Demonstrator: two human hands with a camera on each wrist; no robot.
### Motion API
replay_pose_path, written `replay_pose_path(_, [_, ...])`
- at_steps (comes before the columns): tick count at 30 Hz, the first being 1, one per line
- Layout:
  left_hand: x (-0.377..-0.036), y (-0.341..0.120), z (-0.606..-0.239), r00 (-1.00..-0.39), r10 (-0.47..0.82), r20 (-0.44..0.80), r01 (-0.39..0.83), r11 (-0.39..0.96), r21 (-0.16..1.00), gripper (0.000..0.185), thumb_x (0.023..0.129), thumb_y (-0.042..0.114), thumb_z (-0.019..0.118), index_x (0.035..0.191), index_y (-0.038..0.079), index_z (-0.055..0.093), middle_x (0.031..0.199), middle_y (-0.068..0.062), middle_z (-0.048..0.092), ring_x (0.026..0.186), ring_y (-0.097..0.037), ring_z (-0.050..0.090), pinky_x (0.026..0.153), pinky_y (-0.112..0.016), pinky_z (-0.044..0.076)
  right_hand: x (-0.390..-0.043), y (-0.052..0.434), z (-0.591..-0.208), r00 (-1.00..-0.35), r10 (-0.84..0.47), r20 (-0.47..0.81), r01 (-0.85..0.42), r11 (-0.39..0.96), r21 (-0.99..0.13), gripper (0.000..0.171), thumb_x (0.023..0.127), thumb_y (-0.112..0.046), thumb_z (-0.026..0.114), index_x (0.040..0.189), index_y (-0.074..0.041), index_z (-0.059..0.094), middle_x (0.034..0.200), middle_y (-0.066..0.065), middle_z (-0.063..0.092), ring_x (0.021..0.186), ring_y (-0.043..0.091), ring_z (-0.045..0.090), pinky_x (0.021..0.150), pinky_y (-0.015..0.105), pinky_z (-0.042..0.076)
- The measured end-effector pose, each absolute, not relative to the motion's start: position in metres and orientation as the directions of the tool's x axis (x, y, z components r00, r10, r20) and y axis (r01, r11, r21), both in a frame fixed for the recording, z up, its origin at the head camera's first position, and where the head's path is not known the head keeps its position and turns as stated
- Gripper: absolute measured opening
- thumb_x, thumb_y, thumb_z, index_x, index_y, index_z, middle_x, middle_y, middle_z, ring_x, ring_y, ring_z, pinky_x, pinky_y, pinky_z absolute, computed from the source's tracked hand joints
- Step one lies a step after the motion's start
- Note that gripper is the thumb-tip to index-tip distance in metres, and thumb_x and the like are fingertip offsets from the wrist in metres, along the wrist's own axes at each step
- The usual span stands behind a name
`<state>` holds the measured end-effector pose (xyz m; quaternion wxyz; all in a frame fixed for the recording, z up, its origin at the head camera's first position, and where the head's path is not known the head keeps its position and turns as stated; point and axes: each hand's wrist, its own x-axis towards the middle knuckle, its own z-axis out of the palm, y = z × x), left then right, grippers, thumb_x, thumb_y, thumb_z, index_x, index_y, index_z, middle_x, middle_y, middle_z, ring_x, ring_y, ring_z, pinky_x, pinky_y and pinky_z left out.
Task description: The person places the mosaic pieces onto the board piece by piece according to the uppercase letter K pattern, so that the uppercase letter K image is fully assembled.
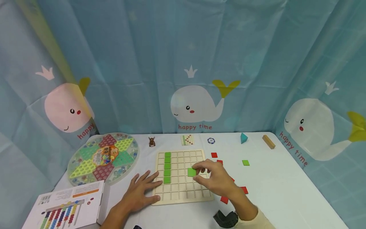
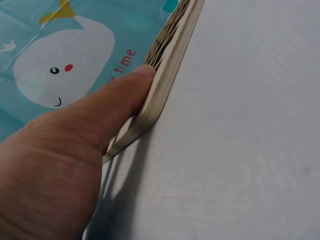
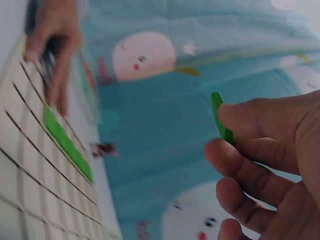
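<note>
Green tile (image 1: 191, 172) is pinched by R hand (image 1: 213, 178) just above grid board (image 1: 183, 194), mid-right. Board's left edge is pressed by L hand (image 1: 140, 192), fingers spread flat on table (image 1: 286, 190).

On the curtain (image 1: 200, 47) ahead of me, "happy time" is printed in red under the centre whale (image 1: 194, 103). The right whale (image 1: 310, 127) carries the same words, slanted; the pink whale (image 1: 67, 108) at left shows only "happy". My left wrist view catches "time". Print on the box (image 1: 68, 203) is unreadable.
</note>
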<state>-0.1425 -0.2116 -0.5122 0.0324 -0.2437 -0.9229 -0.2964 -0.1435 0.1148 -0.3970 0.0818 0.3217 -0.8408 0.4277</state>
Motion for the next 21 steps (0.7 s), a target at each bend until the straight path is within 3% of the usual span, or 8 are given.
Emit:
replay_pose_path(7, [-0.144, -0.21, -0.512, -0.879, 0.428, 0.209, 0.47, 0.707, 0.528, 0.056, 0.081, 0.058, 0.067, 0.126, 0.025, 0.067, 0.147, 0.003, 0.044, 0.139, -0.035, 0.027, 0.105, -0.063, 0.006, -0.149, 0.084, -0.418, -0.82, -0.485, 0.305, -0.531, 0.441, -0.723, 0.026, 0.081, -0.008, 0.078, 0.106, -0.014, 0.072, 0.084, -0.017, 0.062, 0.082, 0.014, 0.058, 0.071, 0.03, 0.049])
replay_pose_path(14, [-0.143, -0.21, -0.51, -0.885, 0.426, 0.186, 0.457, 0.722, 0.52, 0.056, 0.081, 0.058, 0.067, 0.127, 0.025, 0.067, 0.148, 0.004, 0.043, 0.14, -0.035, 0.026, 0.106, -0.063, 0.006, -0.155, 0.062, -0.44, -0.818, -0.527, 0.232, -0.493, 0.435, -0.754, 0.023, 0.081, -0.009, 0.076, 0.104, -0.011, 0.073, 0.081, -0.017, 0.06, 0.081, 0.011, 0.056, 0.073, 0.029, 0.049])
replay_pose_path(21, [-0.141, -0.211, -0.51, -0.887, 0.426, 0.178, 0.452, 0.722, 0.524, 0.058, 0.082, 0.059, 0.066, 0.128, 0.025, 0.066, 0.148, 0.003, 0.042, 0.14, -0.035, 0.025, 0.107, -0.062, 0.005, -0.162, 0.039, -0.463, -0.819, -0.56, 0.126, -0.454, 0.499, -0.738, 0.021, 0.079, -0.008, 0.076, 0.099, -0.008, 0.073, 0.076, -0.016, 0.057, 0.071, 0.005, 0.053, 0.064, 0.02, 0.047])
